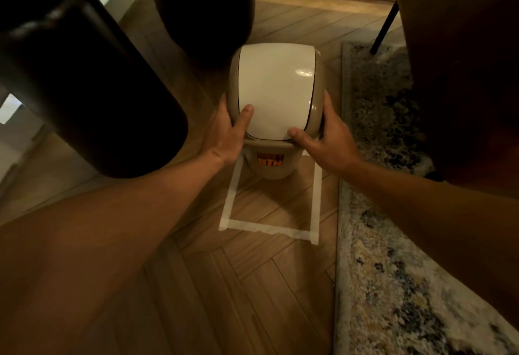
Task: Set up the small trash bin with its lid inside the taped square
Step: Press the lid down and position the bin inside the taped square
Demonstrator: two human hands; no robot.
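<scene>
A small beige trash bin (271,169) with an orange label stands upright on the wood floor, in the far part of the taped square (269,229). Its domed lid (273,90), beige frame with a white swing flap, sits on top of the bin. My left hand (229,130) grips the lid's left side with the thumb resting on the white flap. My right hand (327,137) grips the lid's right side, thumb on the flap's near edge. The bin's far side and the far tape line are hidden behind it.
Dark leather seats (84,79) loom at the left and behind the bin. A patterned rug (393,284) runs along the right of the tape. A dark chair (460,68) with a thin black leg (384,28) stands at the right. A white wall base is at the back.
</scene>
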